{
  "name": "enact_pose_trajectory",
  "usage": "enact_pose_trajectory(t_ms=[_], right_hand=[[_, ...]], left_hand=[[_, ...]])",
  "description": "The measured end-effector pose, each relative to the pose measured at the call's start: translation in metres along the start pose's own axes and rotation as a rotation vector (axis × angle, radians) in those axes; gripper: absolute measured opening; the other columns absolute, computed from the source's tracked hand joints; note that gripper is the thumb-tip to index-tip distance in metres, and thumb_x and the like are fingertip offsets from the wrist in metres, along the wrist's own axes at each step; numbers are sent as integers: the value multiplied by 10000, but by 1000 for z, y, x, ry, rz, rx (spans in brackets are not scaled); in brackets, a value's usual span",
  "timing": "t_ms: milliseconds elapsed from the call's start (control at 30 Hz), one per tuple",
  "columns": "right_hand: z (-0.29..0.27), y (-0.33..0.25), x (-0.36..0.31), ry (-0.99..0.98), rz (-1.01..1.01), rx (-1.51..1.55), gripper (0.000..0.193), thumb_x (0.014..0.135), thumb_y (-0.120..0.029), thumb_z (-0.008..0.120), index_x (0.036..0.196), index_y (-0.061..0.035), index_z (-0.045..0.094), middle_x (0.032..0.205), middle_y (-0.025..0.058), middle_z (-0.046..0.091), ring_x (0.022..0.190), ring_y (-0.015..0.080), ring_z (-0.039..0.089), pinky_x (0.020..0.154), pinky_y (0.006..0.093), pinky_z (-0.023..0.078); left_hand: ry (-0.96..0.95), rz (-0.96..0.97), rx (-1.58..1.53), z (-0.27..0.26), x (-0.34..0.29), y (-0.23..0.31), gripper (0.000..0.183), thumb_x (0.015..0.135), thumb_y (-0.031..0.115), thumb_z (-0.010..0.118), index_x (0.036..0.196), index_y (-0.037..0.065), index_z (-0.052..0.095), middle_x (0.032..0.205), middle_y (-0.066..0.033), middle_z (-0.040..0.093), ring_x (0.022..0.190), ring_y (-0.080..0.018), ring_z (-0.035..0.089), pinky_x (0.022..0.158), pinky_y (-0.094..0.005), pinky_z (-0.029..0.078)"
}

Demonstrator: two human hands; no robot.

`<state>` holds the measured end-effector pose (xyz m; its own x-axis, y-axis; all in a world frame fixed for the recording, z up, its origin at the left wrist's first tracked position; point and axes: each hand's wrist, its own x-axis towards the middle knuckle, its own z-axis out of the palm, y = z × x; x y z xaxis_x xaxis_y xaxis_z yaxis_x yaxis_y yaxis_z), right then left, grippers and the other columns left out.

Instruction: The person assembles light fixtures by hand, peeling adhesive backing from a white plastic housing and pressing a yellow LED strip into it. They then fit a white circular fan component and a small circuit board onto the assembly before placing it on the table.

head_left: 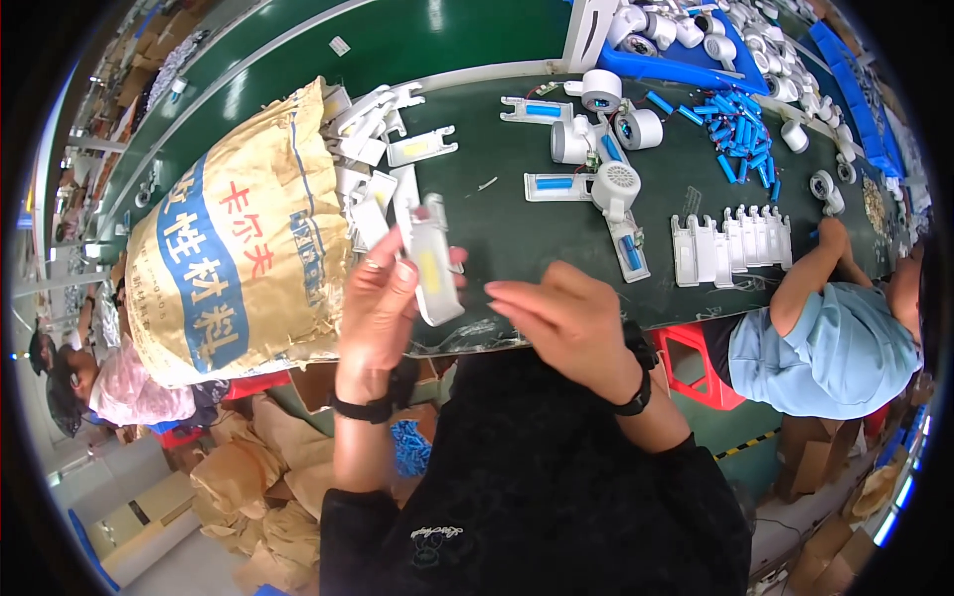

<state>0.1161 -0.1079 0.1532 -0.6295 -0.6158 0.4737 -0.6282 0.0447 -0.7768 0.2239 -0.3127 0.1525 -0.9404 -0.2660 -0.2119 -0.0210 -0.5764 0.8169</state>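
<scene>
One white panel (431,273) with a yellow strip, gripped in the left hand (376,298) between thumb and fingers, held up over the near part of the green bench (497,253), nearly upright with a slight tilt. Just to its right, apart from the panel, the right hand (576,323), leading digits stretched leftward and loosely parted, the others curled, no object visible in its grasp; cannot tell about anything small behind the knuckles. Judging by this, probably at the step of readying a single panel, with the next move likely calling for a steady left grip and a light right-hand touch on the panel's near side. Left forearm rising almost straight from below; right forearm slanting up and leftward, dark bands (363,408) on both wrists. Farther out, at left, a large tan sack (229,238), with loose white panels (373,124) heaped at its mouth; ahead, white lamp heads (616,187) among cell-bearing panels (532,189); at right, a row of white panels (730,246) side by side, nearer than a heap of blue cells (735,129); beyond, a blue tray (686,74) of more lamp heads, and, far right, a co-worker (830,343) in light blue.
</scene>
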Motion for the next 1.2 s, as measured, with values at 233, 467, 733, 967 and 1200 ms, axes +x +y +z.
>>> enact_pose_trajectory(t_ms=[233,467,733,967,1200], right_hand=[[8,-3,3,-91,-124,-166,233,772,-110,775,994,-153,720,686,4,412,556,158,498,467,314,404],[4,2,-1,-134,-222,-303,240,752,-63,743,984,-101,691,712,9,417,584,145,536,477,305,425],[7,10,-1,-63,-196,-224,219,744,-22,792,939,-100,731,666,14,440,527,172,501,444,319,392],[-2,11,-11,-107,-111,-175,222,739,-7,788,930,-105,733,667,27,455,536,182,507,451,327,389],[0,17,-15,-54,-91,-134,212,755,-9,785,939,-101,734,671,29,479,529,185,515,451,329,392]], left_hand=[[74,-58,-30,27,3,-34,692,922,436,681,1467,65,473,1183,-152,689,1067,-261,692,890,-381,593],[69,-90,-72,24,5,-41,617,943,361,680,1455,71,492,1185,-146,688,1066,-267,692,890,-395,602],[102,-131,-47,28,8,-43,495,983,174,650,1438,46,503,1293,-146,648,1115,-272,679,841,-384,629],[95,-208,-113,33,12,-44,506,972,159,666,1437,49,501,1221,-170,682,1075,-268,696,814,-381,634],[134,-161,35,41,10,-53,473,997,217,625,1434,74,515,1198,-199,683,1064,-279,701,837,-368,623]])
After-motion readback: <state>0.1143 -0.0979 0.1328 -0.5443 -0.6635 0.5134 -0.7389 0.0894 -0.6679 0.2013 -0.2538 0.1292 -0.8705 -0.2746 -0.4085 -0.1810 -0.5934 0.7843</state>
